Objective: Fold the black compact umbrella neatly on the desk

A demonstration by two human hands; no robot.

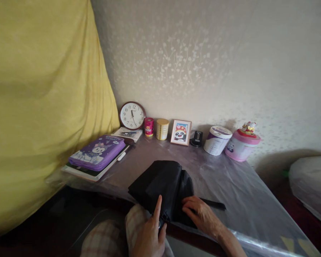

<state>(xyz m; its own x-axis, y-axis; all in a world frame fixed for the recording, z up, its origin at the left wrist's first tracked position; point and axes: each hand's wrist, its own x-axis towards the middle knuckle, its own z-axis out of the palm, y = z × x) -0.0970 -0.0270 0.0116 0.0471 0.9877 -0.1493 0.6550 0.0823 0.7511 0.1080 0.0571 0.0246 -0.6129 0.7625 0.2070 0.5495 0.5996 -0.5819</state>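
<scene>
A black folding umbrella (160,178) lies across the front edge of the table, its cloth loose and in folds. Wrapped round its handle end is my left hand (151,235), with the index finger stretched along the cloth. My right hand (199,214) has its bent fingers on a fold at the umbrella's right side; the fingertips are partly hidden against the dark fabric. A black strap (215,203) sticks out to the right past that hand.
A purple zipped case (97,153) lies on a book at the left. Along the wall stand a clock (132,115), a pink can (149,127), a yellow can (162,129), a panda picture frame (181,132), a white tub (217,141) and a pink tub (242,144). Yellow cloth (42,89) hangs left.
</scene>
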